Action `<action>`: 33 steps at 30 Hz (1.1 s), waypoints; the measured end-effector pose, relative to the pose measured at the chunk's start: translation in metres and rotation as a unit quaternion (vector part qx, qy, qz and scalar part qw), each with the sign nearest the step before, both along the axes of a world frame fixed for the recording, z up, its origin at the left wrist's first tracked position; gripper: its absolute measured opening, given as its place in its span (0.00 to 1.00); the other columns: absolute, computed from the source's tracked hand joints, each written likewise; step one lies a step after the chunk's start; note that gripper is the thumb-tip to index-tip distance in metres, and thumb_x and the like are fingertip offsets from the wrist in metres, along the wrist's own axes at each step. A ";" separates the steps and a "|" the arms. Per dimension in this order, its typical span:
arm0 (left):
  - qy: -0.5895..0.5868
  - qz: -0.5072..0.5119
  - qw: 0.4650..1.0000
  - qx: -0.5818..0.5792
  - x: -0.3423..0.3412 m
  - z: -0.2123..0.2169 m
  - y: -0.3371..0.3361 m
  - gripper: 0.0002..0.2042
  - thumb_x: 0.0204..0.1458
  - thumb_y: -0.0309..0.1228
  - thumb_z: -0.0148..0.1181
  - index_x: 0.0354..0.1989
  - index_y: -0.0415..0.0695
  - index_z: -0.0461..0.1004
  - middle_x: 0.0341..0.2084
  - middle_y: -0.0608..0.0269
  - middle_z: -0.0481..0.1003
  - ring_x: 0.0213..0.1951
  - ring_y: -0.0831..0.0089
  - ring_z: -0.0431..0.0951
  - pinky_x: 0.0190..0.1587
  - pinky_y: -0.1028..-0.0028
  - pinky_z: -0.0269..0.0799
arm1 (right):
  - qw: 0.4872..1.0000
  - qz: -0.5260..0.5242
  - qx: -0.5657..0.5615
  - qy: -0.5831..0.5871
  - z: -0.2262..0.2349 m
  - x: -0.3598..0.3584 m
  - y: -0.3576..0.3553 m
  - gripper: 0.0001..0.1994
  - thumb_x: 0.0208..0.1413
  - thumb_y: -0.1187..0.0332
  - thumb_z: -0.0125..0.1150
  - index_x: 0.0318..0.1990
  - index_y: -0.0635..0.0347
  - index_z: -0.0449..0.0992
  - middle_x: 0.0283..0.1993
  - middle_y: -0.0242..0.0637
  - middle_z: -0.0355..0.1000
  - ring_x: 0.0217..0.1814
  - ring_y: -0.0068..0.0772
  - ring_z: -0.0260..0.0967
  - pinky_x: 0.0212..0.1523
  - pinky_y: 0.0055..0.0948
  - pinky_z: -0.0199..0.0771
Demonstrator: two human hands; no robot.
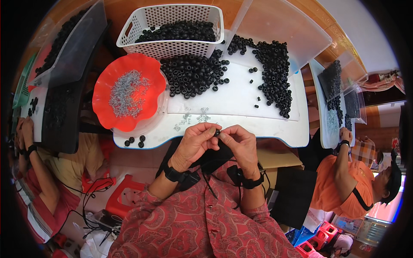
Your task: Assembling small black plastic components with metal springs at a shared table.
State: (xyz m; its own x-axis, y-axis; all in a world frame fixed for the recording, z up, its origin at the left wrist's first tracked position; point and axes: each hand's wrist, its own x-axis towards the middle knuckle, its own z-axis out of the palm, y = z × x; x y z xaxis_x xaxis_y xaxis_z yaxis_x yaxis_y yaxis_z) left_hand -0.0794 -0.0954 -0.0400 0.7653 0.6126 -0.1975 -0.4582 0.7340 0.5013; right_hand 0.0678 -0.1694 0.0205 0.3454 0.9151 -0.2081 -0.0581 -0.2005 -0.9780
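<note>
In front of my chest, at the table's near edge, a small round black part (217, 133) is pinched between the fingertips of my left hand (193, 144) and my right hand (241, 146). Both hands are closed around it, and the fingers hide much of it. On the white table (215, 122) just beyond lie small clear pieces (203, 115). To the left, a red wavy-rimmed dish (103, 101) holds many more clear pieces (127, 94). A heap of black ring-shaped parts (189, 77) lies farther back.
A white perforated basket (170, 48) of black parts stands at the back. Right of it, a translucent bin (297, 30) opens toward another black heap (275, 77). Several loose black parts (141, 144) sit at the near left edge. Other people work left and right (344, 180).
</note>
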 end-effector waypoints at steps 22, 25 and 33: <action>0.027 -0.002 1.000 0.006 0.001 0.010 -0.005 0.12 0.63 0.29 0.52 0.48 0.32 0.73 0.35 0.54 0.77 0.29 0.78 0.78 0.34 0.76 0.81 | 0.798 -0.158 -0.005 -0.581 -0.042 0.084 0.035 0.08 0.54 0.75 0.59 0.42 0.63 0.77 0.38 0.44 0.68 0.39 0.45 0.69 0.37 0.38 0.71; 0.032 -0.025 0.999 0.010 -0.001 0.011 -0.007 0.12 0.62 0.28 0.53 0.48 0.31 0.73 0.35 0.54 0.77 0.29 0.77 0.78 0.34 0.76 0.81 | 0.792 -0.157 -0.009 -0.590 -0.047 0.087 0.038 0.08 0.55 0.75 0.60 0.42 0.63 0.77 0.37 0.44 0.69 0.39 0.45 0.69 0.38 0.39 0.71; 0.032 -0.014 0.999 0.030 0.000 0.009 -0.008 0.13 0.62 0.28 0.53 0.50 0.34 0.73 0.36 0.56 0.76 0.30 0.79 0.78 0.37 0.76 0.81 | 0.925 -0.126 0.038 -0.355 -0.019 0.047 0.017 0.06 0.54 0.76 0.62 0.38 0.66 0.78 0.32 0.43 0.75 0.32 0.34 0.74 0.34 0.29 0.73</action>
State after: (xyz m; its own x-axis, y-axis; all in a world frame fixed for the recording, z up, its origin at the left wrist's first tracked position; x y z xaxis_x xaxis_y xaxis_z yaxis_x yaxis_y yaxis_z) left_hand -0.0792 -0.1035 -0.0307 0.7698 0.6028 -0.2099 -0.4037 0.7145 0.5714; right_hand 0.1147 -0.1521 0.0011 0.5747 0.7893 0.2161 0.5699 -0.1965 -0.7979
